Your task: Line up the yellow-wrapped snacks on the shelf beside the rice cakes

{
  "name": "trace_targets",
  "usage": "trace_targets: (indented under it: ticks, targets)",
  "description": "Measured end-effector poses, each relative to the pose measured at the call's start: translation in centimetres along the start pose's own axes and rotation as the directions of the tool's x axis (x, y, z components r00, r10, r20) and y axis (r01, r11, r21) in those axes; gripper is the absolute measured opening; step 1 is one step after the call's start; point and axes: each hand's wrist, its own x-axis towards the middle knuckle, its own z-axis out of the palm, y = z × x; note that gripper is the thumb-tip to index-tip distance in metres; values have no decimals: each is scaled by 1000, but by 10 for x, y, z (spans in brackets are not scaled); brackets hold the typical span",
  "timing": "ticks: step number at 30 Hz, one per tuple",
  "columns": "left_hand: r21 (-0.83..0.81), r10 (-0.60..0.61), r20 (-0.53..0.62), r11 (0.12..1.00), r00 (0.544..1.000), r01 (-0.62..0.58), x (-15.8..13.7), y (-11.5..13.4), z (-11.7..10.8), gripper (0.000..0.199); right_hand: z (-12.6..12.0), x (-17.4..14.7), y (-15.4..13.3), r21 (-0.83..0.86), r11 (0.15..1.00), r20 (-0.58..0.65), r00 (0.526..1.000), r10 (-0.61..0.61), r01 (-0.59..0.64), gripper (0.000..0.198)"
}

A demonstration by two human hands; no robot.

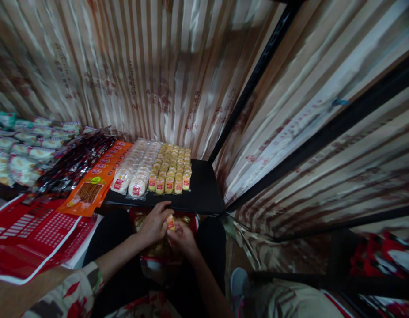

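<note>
Head view: packets laid out along a black desk [207, 185]. At far left, pale packets [42, 141] are heaped behind a red basket [62, 225], whose wall is perforated. Next, dark glossy packets [80, 161] are piled at a slant, and an orange packet [95, 185] is laid beside them, its near end projecting past the front edge of the desk. White round packets [136, 176] are set in two lengthwise rows under clear wrapping. In front of the desk, the left hand [156, 223] is curled, its digits closed on the left side of a small yellow packet [171, 222]; this packet is held up off the desk, with its orange label exposed. Directly behind it, similar yellow packets [169, 176] are ranked in close columns. The opposite edge of the small packet is pinched by the right hand [184, 238]. Below both hands, a red-edged container [193, 222] is partly hidden; its contents cannot be clearly made out. Further right, a grey shoe [240, 282] is seen beneath striped sheeting [284, 115]. For good handling, the packet is best gripped lightly by its edges, so that the wrapper is not creased and the label is left uncovered.
</note>
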Motion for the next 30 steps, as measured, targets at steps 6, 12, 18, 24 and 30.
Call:
trace_targets:
  ticks: [6,12,18,24,30]
  targets:
    - [-42,-165,-262,986,951,160,25,22,14,49,-30,21,-29,141,989,-140,989,55,-36,29]
    - [-108,-163,-246,984,955,140,44,35,25,45,-45,42,-33,227,974,-251,966,66,-7,38]
    - [-158,-138,-163,981,977,112,64,32,43,42,-63,64,-26,47,999,-318,947,34,-20,40]
    - [-135,-181,-181,978,967,158,86,28,55,45,-74,86,-31,-282,960,-394,912,-111,-5,35]
    - [-64,-175,-159,984,972,167,93,20,60,53,-72,99,-34,-403,914,-415,901,-129,-55,44]
